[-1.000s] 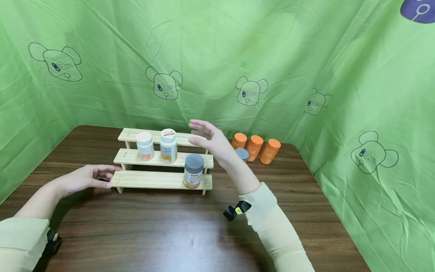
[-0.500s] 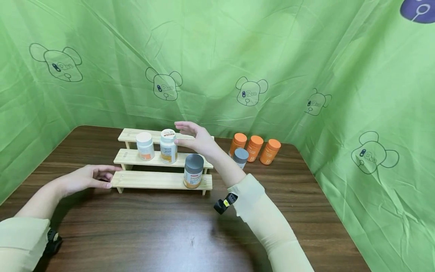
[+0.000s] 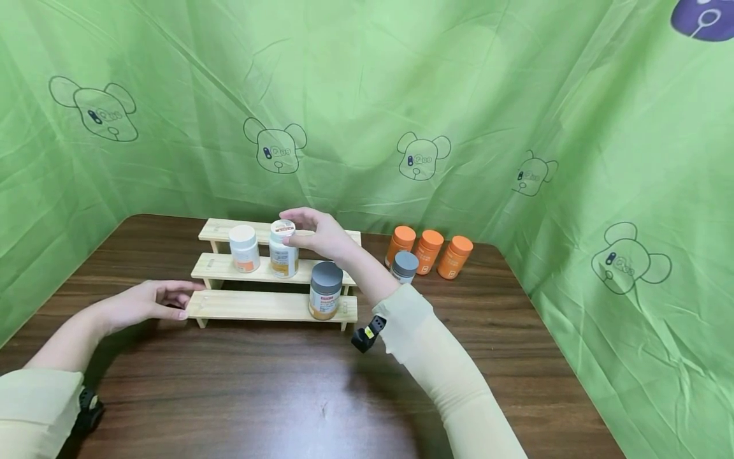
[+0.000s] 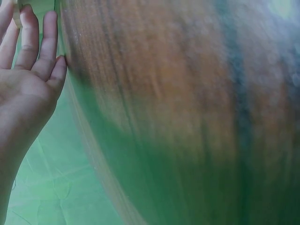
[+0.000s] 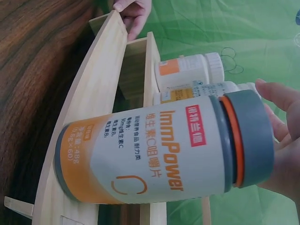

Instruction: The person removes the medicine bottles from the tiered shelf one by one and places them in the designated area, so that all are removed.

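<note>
White-capped, the supplement bottle (image 3: 283, 249) stood on the wooden rack's (image 3: 269, 306) middle step, the right hand (image 3: 318, 234) apparently pinching its cap. A jerky lift could topple the neighbouring white bottle (image 3: 244, 248). The left hand (image 3: 144, 302), fingers relaxed, steadied the rack's end.

The head view looks forward and down from above the near edge of the dark wooden table (image 3: 287, 389), taking in the three-step pale wooden rack (image 3: 269, 305), both hands and the green printed cloth backdrop (image 3: 459, 95) at the far side.

The left wrist view sits very close to the tabletop, blurred, with the left hand (image 4: 26, 70) at its edge.

The right wrist view looks along the rack from its right end, close to the grey-lidded orange-and-white bottle (image 5: 159, 154); it shares the rack, this bottle and the left hand's fingertips with the head view.
</note>
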`<state>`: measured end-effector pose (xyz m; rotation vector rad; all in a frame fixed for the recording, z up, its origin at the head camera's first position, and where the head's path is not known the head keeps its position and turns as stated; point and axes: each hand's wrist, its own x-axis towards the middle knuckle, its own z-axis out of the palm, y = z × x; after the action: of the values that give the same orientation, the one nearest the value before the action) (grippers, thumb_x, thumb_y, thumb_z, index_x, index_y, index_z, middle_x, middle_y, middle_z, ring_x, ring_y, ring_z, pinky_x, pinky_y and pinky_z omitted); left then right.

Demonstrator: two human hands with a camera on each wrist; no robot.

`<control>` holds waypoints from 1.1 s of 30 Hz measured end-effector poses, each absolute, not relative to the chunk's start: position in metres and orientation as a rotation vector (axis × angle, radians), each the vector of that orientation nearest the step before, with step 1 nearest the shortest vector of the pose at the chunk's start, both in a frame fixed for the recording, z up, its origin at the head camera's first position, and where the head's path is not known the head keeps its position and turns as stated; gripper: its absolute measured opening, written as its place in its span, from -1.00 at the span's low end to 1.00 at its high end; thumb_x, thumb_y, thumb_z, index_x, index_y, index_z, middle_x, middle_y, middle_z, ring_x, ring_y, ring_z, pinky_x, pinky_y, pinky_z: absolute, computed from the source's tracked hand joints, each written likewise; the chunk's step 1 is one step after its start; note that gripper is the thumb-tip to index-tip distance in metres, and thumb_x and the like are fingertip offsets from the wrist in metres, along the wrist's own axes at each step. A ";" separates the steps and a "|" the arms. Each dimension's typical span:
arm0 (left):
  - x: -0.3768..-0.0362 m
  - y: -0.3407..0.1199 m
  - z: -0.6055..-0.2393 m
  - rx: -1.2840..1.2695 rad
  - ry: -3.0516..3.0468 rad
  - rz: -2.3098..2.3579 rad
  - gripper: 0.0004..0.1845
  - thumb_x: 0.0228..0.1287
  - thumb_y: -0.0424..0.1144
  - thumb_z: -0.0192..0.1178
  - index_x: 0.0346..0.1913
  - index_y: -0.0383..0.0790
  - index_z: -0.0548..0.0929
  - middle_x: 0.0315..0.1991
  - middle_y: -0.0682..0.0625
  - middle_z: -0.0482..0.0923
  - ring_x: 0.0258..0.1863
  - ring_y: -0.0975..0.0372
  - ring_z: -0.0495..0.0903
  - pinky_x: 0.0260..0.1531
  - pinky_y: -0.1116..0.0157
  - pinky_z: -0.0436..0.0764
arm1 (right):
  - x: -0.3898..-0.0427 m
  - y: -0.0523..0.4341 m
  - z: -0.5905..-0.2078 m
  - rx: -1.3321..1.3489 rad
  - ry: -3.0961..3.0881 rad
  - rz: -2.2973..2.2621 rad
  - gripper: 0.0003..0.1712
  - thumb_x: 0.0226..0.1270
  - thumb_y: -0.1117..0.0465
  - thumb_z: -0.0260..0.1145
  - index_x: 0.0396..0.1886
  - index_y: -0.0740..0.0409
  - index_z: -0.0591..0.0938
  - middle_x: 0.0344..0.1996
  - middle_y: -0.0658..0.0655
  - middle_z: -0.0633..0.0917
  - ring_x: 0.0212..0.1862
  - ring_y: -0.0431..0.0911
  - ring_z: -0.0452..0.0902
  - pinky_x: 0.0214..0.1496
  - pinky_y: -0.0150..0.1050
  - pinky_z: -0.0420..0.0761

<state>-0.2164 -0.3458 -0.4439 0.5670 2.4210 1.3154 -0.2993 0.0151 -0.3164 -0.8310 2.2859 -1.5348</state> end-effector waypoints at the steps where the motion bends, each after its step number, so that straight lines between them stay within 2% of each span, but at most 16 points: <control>1: -0.216 -0.346 -0.444 0.567 2.423 1.316 -0.36 0.21 -0.29 0.26 0.33 -0.36 0.30 -0.09 -0.11 0.60 -0.15 0.38 0.57 -0.21 0.44 0.50 | -0.300 0.014 -0.317 -0.836 2.291 -1.526 -0.45 0.15 0.19 0.40 0.18 -0.03 0.52 0.12 -0.06 0.57 0.16 -0.26 0.44 0.17 -0.36 0.40; 25: -0.218 -0.349 -0.449 0.583 2.425 1.313 -0.38 0.23 -0.30 0.23 0.33 -0.36 0.30 -0.10 -0.08 0.60 -0.15 0.37 0.57 -0.20 0.44 0.50 | -0.300 0.009 -0.313 -0.819 2.251 -1.555 -0.54 0.15 0.20 0.40 0.10 -0.01 0.60 0.09 -0.07 0.60 0.13 -0.28 0.47 0.08 -0.40 0.47; 33: -0.219 -0.349 -0.449 0.602 2.416 1.327 -0.39 0.23 -0.32 0.23 0.32 -0.38 0.30 -0.11 -0.08 0.60 -0.16 0.36 0.57 -0.21 0.43 0.51 | -0.298 0.014 -0.304 -0.807 2.241 -1.583 -0.53 0.13 0.22 0.42 0.09 0.01 0.60 0.02 -0.04 0.64 0.11 -0.20 0.50 0.08 -0.38 0.47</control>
<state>-0.2186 -0.3486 -0.4493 0.6022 2.4159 1.3272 -0.2985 0.0141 -0.3042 -0.8075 2.2415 -1.5835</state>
